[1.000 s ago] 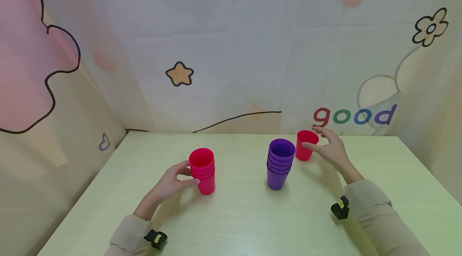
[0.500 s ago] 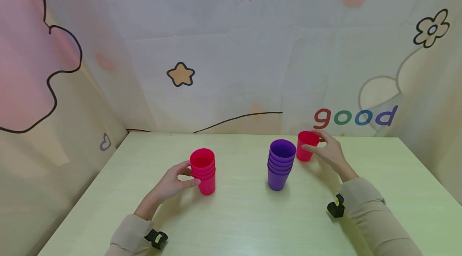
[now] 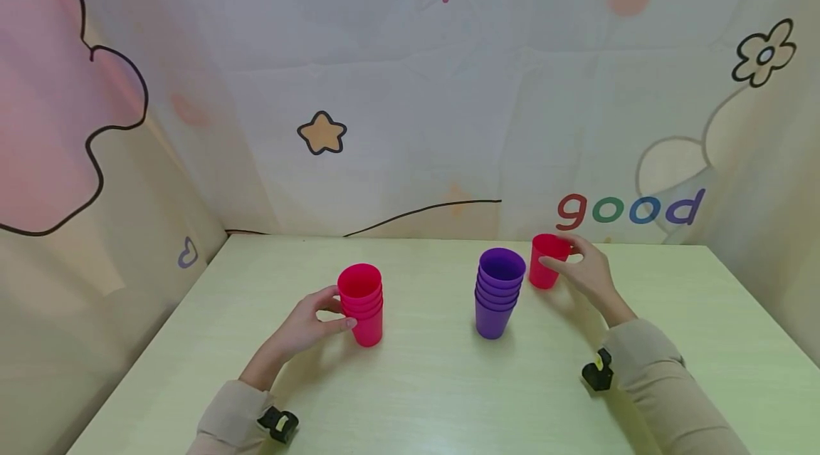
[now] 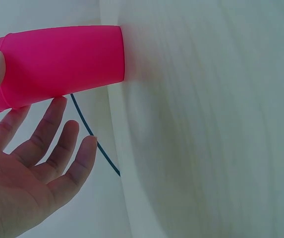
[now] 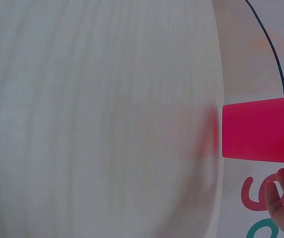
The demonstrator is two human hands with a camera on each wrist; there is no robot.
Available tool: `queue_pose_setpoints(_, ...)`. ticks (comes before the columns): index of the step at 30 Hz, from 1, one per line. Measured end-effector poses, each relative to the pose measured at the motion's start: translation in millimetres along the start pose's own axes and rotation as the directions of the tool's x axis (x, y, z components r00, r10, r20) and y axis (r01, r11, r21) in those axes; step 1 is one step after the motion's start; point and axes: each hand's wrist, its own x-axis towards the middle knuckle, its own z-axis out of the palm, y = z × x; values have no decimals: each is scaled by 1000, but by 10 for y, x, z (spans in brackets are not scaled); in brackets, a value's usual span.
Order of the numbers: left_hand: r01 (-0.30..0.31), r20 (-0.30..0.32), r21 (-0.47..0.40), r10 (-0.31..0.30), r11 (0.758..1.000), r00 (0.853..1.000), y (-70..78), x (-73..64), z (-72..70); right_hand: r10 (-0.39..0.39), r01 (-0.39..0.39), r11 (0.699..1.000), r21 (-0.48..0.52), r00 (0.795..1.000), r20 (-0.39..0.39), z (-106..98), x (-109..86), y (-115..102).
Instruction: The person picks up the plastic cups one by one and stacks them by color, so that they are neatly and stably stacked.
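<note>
On the left of the head view stands a stack of pink-red plastic cups, nested and upright. My left hand grips the stack from its left side, thumb across the front and fingers behind. In the left wrist view the lower fingers spread apart from the stack's smooth wall. At the back right, my right hand holds a single red cup between thumb and fingers. The right wrist view shows this cup with its base close to the table surface; whether it touches, I cannot tell.
A stack of purple cups stands upright between the hands, just left of and nearer than the single red cup. The pale table ends at a printed cloth backdrop. Cloth also hangs at both sides.
My right fingers have closed in on the single red cup, and the cup has shifted slightly to the right. The left hand and its stack stay in place.
</note>
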Motion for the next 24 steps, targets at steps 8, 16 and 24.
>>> queue_pose_setpoints(8,11,3,3,-11,1000,1000,231,-75,-20,31,-33,997,65,999,29,-318,-383,-710)
queue_pose_setpoints(16,21,-7,0,-21,1000,1000,198,-77,-16,-18,19,998,53,1000,-8,-429,-461,-886)
queue_pose_setpoints(24,-1,-8,2,1,1000,1000,-104,33,15,-51,51,997,65,999,-8,-581,-547,-1008)
